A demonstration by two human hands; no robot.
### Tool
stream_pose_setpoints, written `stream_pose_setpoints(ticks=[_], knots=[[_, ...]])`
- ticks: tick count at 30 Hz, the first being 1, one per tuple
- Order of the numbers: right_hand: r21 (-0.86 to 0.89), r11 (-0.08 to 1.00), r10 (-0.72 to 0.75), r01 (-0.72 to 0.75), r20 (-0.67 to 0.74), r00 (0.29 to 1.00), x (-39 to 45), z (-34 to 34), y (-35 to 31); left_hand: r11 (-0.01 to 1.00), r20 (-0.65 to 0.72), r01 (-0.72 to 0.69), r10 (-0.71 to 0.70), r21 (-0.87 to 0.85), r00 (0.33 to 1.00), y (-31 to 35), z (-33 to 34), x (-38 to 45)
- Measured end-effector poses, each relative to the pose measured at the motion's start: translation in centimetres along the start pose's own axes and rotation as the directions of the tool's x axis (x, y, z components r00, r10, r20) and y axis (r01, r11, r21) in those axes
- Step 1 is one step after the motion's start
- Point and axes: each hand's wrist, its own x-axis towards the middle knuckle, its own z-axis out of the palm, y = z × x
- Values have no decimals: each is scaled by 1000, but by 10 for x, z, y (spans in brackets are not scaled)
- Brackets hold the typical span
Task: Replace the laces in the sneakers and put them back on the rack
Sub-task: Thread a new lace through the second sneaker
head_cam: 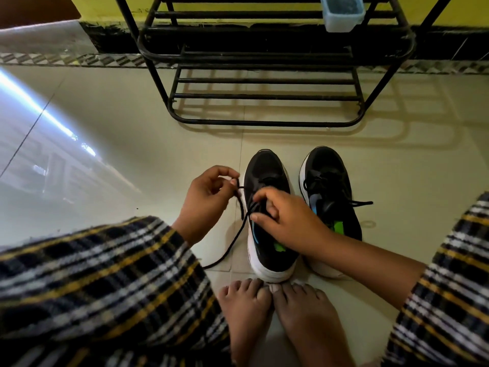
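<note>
While both sneakers stand on the floor before the rack [264, 123], lacing is midway — left hand [209, 197] pinches the black lace [239, 234] end, right hand [285, 221] grips the left sneaker [267, 173] at its eyelets; right sneaker [328, 168] laced but untied — neither racked.

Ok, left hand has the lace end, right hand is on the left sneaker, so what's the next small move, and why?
Probably draw the lace outward with the left hand to take up slack. The left hand pinches its end, the right hand grips the lace at the eyelets of the left sneaker, and a long stretch trails loose on the floor.
</note>
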Motion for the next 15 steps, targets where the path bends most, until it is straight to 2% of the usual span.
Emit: stream_pose_setpoints(ticks=[3, 6, 8, 11, 15], knots=[[140, 987, 79, -74, -29, 996, 5, 3, -3, 990, 81, -139, 141, -28, 987, 12, 7, -5], [256, 958, 141, -130, -22, 990, 5, 11, -1, 978, 83, -210, 209, 6, 974, 13, 12, -7], [307, 936, 189, -172, -27, 982, 5, 9, 2, 965, 61, -248, 243, 88, 968, 11, 12, -7], [328, 927, 212, -184, -54, 976, 7, 1, 8, 934, -4, -284, 292, 217, 956, 9, 9, -6], [325, 928, 213, -180, -70, 974, 8, -9, 14, 919, -58, -240, 270, 312, 961, 8, 7, -3]])
